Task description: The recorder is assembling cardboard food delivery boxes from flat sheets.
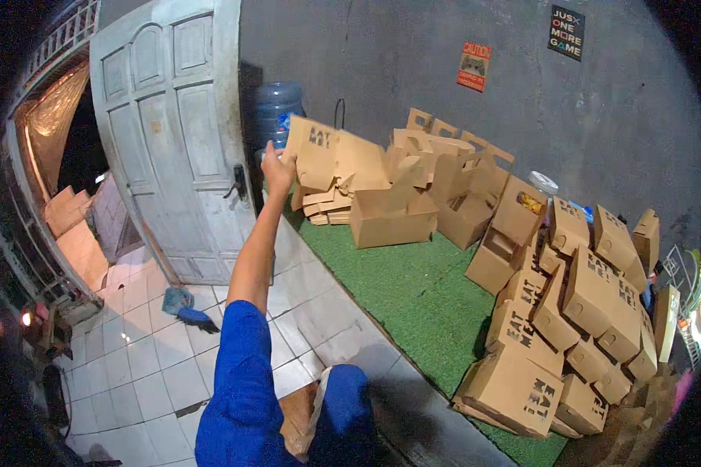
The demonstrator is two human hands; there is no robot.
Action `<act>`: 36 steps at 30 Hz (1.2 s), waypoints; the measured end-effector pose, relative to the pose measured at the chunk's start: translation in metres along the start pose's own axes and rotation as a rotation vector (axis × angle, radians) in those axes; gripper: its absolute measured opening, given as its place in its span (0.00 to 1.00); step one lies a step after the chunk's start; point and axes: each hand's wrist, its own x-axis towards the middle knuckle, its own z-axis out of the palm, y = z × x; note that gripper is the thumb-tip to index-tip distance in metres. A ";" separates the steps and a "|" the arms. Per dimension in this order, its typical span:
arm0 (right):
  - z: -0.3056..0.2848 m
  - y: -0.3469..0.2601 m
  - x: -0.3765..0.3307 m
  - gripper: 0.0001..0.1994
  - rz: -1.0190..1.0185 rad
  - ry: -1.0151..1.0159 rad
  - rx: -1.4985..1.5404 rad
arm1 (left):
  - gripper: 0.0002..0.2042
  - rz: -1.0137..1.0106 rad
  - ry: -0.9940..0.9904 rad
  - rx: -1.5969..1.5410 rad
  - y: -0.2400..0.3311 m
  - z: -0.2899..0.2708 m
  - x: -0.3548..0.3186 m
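My left hand [278, 167] reaches far forward, its fingers closed on the left edge of a flat brown cardboard box blank [317, 156] with black print. The blank is tilted up over a stack of flat cardboard [327, 208] on the green mat. Just right of it stands an open cardboard box [393, 222] with a raised flap. My right hand is out of the picture.
Several open boxes with handle cut-outs [463, 206] line the grey wall. Printed closed boxes [592, 292] are piled at the right on the green mat [397, 300]. A blue water jug [276, 105] stands beside the white door [171, 132]. A blue dustpan [179, 302] lies on the tiles.
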 end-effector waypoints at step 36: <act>-0.017 0.008 0.019 0.09 -0.115 0.449 -0.130 | 0.16 0.415 -0.851 -0.070 0.154 -0.305 -0.238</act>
